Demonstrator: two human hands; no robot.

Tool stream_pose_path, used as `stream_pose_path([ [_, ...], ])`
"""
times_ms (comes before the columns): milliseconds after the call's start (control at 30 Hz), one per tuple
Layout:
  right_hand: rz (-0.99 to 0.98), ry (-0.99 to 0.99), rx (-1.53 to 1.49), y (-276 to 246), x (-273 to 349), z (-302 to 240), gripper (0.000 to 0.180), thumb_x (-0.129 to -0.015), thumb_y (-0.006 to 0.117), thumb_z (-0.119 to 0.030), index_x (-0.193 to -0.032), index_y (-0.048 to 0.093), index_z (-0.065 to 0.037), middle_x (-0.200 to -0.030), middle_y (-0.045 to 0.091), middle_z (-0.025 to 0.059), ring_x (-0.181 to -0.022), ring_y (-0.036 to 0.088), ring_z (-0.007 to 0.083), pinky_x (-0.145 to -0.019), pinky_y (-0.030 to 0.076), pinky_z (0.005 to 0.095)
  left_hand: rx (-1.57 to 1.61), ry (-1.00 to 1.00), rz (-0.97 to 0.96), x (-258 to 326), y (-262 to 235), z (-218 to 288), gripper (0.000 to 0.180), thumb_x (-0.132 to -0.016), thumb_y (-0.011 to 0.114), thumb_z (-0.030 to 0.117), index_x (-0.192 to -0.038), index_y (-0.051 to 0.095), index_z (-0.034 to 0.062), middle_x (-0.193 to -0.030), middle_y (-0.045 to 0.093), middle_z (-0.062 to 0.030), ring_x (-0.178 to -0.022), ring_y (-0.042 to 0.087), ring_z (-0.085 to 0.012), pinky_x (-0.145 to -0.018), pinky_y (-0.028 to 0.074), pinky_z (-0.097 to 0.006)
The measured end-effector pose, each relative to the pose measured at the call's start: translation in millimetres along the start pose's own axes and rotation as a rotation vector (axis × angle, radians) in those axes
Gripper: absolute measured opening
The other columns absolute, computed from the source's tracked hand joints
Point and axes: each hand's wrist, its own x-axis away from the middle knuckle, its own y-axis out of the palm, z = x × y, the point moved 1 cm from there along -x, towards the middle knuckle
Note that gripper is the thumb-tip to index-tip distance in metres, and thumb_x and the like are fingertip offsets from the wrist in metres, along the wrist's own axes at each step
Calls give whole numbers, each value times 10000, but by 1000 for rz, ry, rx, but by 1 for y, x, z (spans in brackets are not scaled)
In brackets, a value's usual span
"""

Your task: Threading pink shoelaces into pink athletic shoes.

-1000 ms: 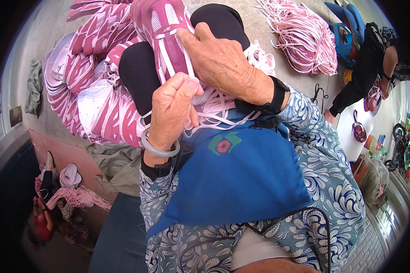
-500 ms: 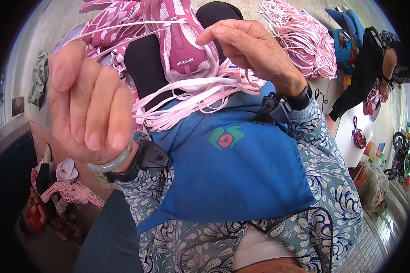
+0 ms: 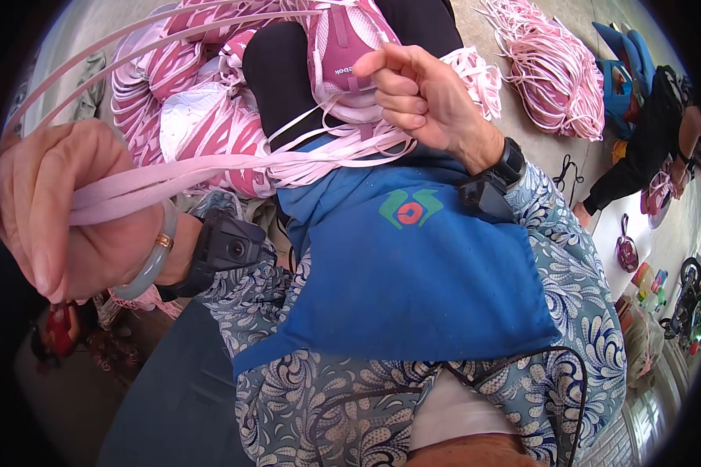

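My left hand (image 3: 62,202), raised at the far left, is closed on a pink shoelace (image 3: 156,33) that stretches in two strands to the shoe. A bundle of pale pink shoelaces (image 3: 202,167) runs from beside that palm across my lap. The dark pink and white sneaker (image 3: 346,58) lies on my black-clad thighs, toe toward me, partly cut off by the top edge. To its right, my right hand (image 3: 428,101) has curled fingers, the thumb side pointing at the shoe. Whether anything is pinched there is hidden.
A heap of pink shoe pieces (image 3: 187,93) lies left of my legs, and a large pile of pink laces (image 3: 549,74) on the floor at right. A blue apron (image 3: 420,280) covers my lap. Another person in black trousers (image 3: 639,163) sits at far right, near a small purse (image 3: 626,245).
My left hand has swung outward to the lower left, drawing the lace into longer strands. My right hand has shifted slightly right and down and turned, its fingers more curled.
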Motion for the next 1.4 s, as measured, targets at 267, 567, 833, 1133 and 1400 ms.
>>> stream_pose_path([
  [267, -18, -81, 570, -1, 11, -2, 381, -961, 418, -271, -1078, 619, 30, -773, 618, 46, -859, 602, 146, -743, 481, 260, -62, -75, -133, 2, 21, 16, 227, -763, 497, -67, -555, 511, 23, -458, 524, -87, -398, 532, -159, -514, 567, -259],
  [567, 112, -356, 1148, 17, 10, -38, 315, -954, 453, -232, -985, 665, -1, -733, 612, 36, -675, 587, 84, -628, 495, 216, -140, -355, -551, -26, 23, -7, 222, -832, 437, 21, -669, 579, -34, -468, 507, -114, -397, 506, -185, -535, 577, -332],
  [833, -235, 111, 258, 77, -21, -20, 376, -992, 355, -250, -1147, 520, 49, -929, 650, 191, -836, 670, 254, -753, 554, 320, -152, -367, -902, -10, 47, -55, 415, -971, 336, 146, -787, 618, -95, -463, 420, -68, -385, 409, -156, -610, 574, -365],
  [1133, -196, 106, 12, 59, 9, -37, 293, -992, 423, -248, -1040, 550, 12, -544, 254, -78, -395, 227, 16, -327, 227, 192, -592, -517, -847, 45, 28, -67, 352, -976, 428, 197, -901, 651, -65, -900, 560, -217, -887, 567, -336, -892, 425, -529],
  [1400, 224, -106, 108, -55, 25, -104, 179, -940, 534, -184, -844, 549, -34, -527, 269, -94, -401, 203, 7, -325, 151, 179, -827, 663, 828, 169, -35, 80, 203, -893, 560, 161, -775, 592, -1, -1010, 548, -163, -1193, 434, -365, -1115, 167, -576],
])
